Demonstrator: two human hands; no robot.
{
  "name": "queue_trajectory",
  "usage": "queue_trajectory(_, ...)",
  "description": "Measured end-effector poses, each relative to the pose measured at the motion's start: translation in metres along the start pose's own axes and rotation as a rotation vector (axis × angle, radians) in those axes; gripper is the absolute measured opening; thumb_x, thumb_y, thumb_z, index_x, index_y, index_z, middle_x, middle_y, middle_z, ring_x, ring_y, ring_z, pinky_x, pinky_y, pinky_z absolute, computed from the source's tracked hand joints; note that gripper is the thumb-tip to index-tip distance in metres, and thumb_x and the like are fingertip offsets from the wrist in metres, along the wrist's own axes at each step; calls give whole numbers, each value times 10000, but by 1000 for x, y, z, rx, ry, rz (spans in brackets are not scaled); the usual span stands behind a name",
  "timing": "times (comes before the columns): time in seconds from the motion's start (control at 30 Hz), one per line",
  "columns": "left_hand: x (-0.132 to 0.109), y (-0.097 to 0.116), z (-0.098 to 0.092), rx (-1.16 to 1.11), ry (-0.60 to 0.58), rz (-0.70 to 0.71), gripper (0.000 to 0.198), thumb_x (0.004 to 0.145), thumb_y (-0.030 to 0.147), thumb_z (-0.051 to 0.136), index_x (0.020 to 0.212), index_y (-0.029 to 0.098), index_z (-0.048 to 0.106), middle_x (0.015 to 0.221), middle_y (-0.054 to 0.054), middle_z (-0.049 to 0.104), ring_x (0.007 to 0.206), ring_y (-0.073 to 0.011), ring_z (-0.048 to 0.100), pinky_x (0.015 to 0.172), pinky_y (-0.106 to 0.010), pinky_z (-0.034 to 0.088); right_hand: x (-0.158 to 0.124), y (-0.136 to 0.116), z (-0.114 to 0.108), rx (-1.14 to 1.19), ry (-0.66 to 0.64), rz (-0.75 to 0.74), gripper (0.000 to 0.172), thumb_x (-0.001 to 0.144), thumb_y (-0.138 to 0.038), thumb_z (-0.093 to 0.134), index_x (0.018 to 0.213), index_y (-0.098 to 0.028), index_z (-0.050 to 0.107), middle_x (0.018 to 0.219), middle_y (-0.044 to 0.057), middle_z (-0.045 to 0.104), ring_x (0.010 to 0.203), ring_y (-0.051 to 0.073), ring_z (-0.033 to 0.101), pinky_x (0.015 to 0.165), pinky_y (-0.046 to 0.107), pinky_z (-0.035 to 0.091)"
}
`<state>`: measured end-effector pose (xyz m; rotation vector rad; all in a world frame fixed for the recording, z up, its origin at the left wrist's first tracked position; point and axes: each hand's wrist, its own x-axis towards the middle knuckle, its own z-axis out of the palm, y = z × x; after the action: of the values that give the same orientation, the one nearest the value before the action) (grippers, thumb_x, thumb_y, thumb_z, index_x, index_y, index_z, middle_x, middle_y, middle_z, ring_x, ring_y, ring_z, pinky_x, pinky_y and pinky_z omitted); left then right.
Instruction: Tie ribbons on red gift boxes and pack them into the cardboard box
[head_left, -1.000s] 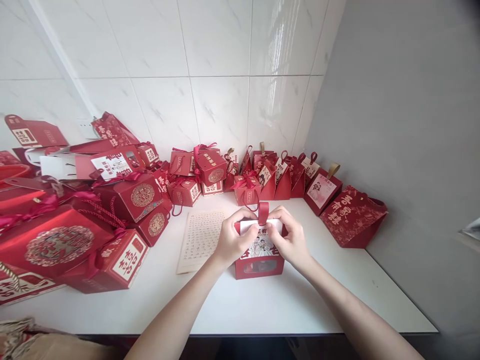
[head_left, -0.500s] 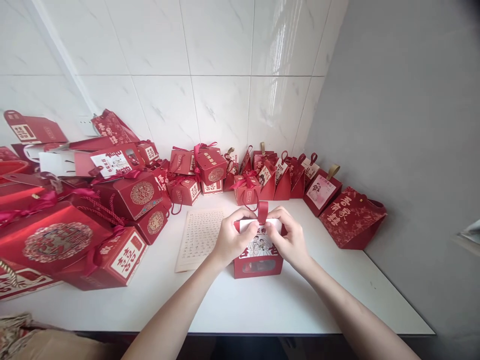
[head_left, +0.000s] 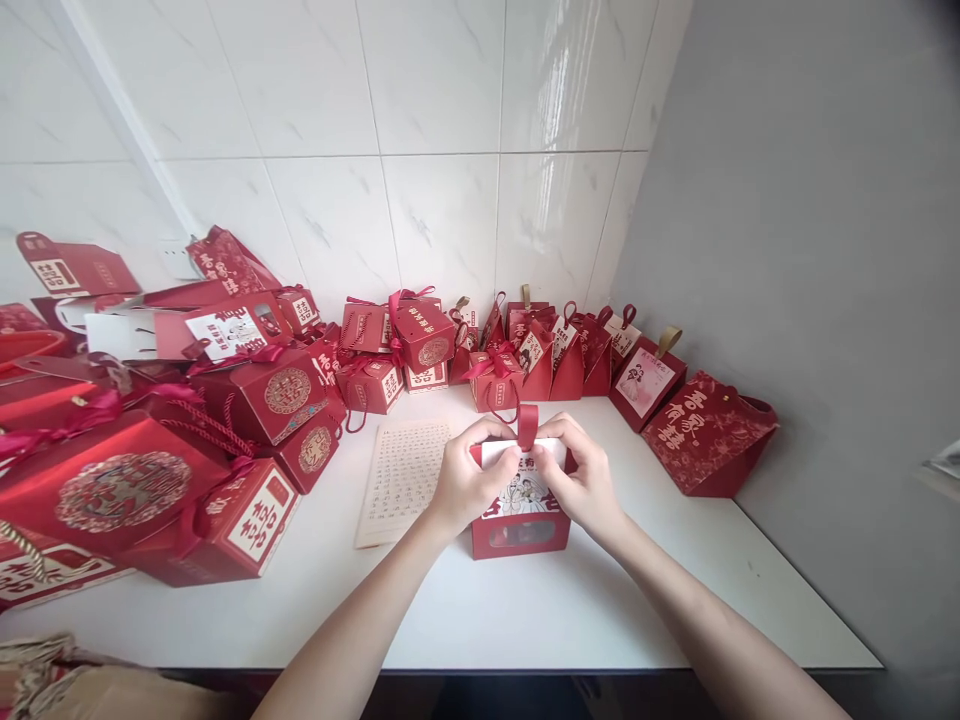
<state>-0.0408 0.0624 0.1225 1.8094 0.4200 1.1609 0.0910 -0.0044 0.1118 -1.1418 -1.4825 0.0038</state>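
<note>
A red gift box [head_left: 519, 537] stands upright on the white table [head_left: 450, 620] in front of me. It has a white printed card on its front, a clear window low down and a red ribbon loop [head_left: 528, 427] at the top. My left hand [head_left: 476, 475] pinches the upper left of the box, thumb on the card and fingers behind. On the upper right, my right hand [head_left: 579, 475] grips it the same way. Both thumbs press close together just below the loop. Behind the box, the fingertips are hidden.
Left of the box lies a handwritten sheet of paper [head_left: 397, 485]. Many red gift boxes [head_left: 251, 515] are heaped at the left. More line the tiled wall, and a red patterned bag-shaped box [head_left: 709, 435] stands at the right. Brown wrapping [head_left: 112, 690] shows at the lower left.
The whole view has shifted very slightly. Both hands keep the same hold on the gift box, and nothing else has visibly moved.
</note>
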Motion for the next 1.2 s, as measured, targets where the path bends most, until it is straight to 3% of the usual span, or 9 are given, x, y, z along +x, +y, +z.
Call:
queue_trajectory(0.4, -1, -2, -1, -64, -51, -2, 93, 730, 236, 560, 772, 153, 569, 739, -21, 576, 716, -157, 553, 659, -252, 442, 0, -2, -2, 8, -16, -2, 78, 831, -195, 493, 765, -201, 535, 712, 1, 494, 646, 145, 486, 573, 268, 375)
queue_trajectory(1.2, -1, 0, 1, -34, -28, -15, 117, 730, 270, 570, 753, 155, 566, 707, -18, 574, 700, -155, 550, 626, -242, 442, -2, -1, 0, 8, 2, 4, 105, 857, -232, 484, 765, -205, 526, 717, 2, 497, 648, 148, 490, 570, 271, 375)
